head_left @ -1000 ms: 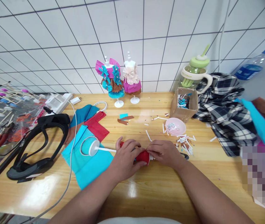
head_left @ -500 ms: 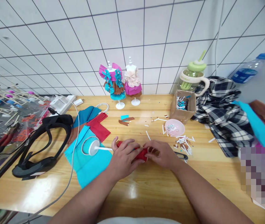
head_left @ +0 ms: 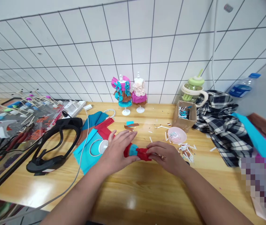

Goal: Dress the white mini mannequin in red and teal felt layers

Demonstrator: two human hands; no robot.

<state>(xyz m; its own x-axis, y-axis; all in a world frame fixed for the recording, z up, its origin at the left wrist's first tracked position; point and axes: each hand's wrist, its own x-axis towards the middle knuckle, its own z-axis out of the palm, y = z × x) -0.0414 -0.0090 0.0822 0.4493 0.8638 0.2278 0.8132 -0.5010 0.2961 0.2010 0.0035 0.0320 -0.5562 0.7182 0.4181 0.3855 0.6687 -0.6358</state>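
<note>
A small mannequin lies on its side on the wooden table (head_left: 147,193), dressed in red and blue paper (head_left: 137,152). Its white round base (head_left: 99,147) points left. My left hand (head_left: 117,150) lies over the figure's middle with fingers stretched forward, holding it down. My right hand (head_left: 167,156) pinches the red paper at the figure's right end. The body of the figure is mostly hidden under my hands.
Two dressed paper mannequins (head_left: 130,93) stand by the tiled wall. Blue and red paper sheets (head_left: 92,131), a black headset (head_left: 53,147), a pink dish (head_left: 177,135), a cardboard box (head_left: 184,114), a green mug (head_left: 193,90), a plaid cloth (head_left: 222,125) and a tool tray (head_left: 8,122) surround me.
The camera has tilted up, so everything sits lower in view. My left hand's fingers have stretched forward over the figure. More blue paper shows between my hands.
</note>
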